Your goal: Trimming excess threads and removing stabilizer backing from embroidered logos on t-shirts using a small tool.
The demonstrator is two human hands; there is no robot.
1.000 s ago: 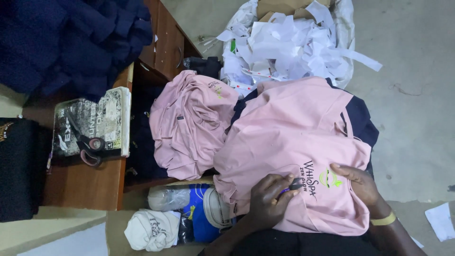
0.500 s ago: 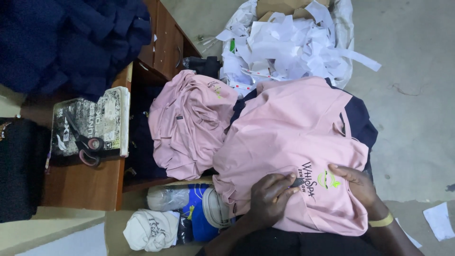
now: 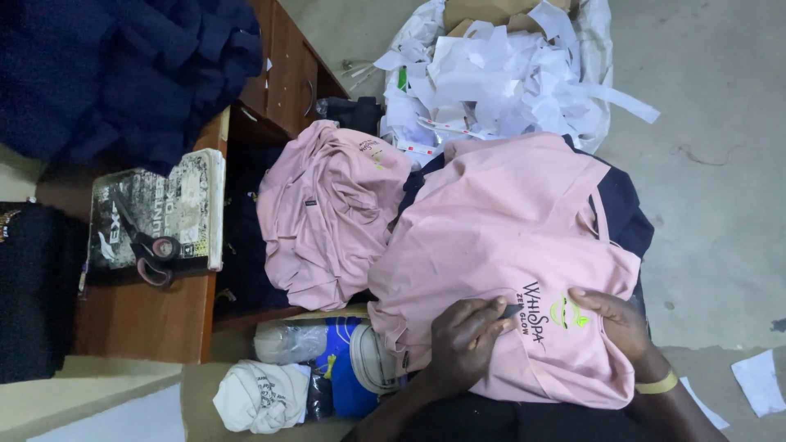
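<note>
Pressing flat, both hands (image 3: 467,340) (image 3: 618,321) flank the green-and-black logo (image 3: 550,315) on the pink shirt (image 3: 508,221), gripping nothing.

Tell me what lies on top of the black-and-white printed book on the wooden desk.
A pair of scissors with dark handles lies on the black-and-white printed book, near its lower edge on the brown wooden desk. The handles show; the blades blend into the dark cover print.

Matt pink cloth shirt (image 3: 508,245) with smooth printed emblem; far, crumpled white paper scraps (image 3: 499,74); left, brown wooden desk (image 3: 139,319) with dull sheen, bearing glossy black-handled scissors (image 3: 151,245).
</note>
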